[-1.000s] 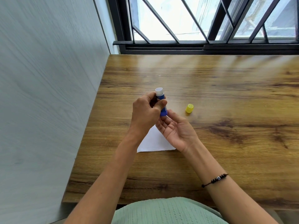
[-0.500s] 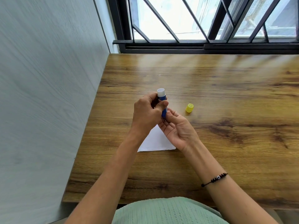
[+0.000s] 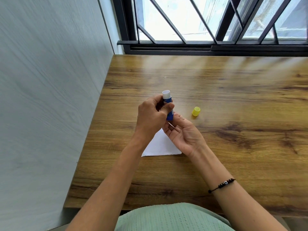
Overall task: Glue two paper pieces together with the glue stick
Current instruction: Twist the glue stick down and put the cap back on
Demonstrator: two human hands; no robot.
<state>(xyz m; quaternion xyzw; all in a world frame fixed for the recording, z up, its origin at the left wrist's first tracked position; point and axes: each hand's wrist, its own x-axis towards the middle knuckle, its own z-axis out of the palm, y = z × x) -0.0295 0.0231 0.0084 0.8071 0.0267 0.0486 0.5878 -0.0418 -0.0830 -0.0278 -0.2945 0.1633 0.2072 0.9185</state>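
Observation:
A blue glue stick (image 3: pixel 168 104) with a white open top stands upright above the table, and my left hand (image 3: pixel 152 117) is wrapped around its body. My right hand (image 3: pixel 182 132) is palm up just below it, with the fingertips at the stick's lower end. The yellow cap (image 3: pixel 196 111) lies on the wooden table (image 3: pixel 233 134) to the right of my hands. White paper (image 3: pixel 160 145) lies flat under my wrists, partly hidden by them; I cannot tell whether it is one piece or two.
A pale wall runs along the table's left edge. A barred window (image 3: pixel 216 22) with a dark sill closes off the far edge. My green-clad lap (image 3: pixel 173 217) is at the near edge.
My right hand's fingers closed in on the bottom of the glue stick and stay there. The stick has shifted slightly in my left hand. Cap and paper have not moved.

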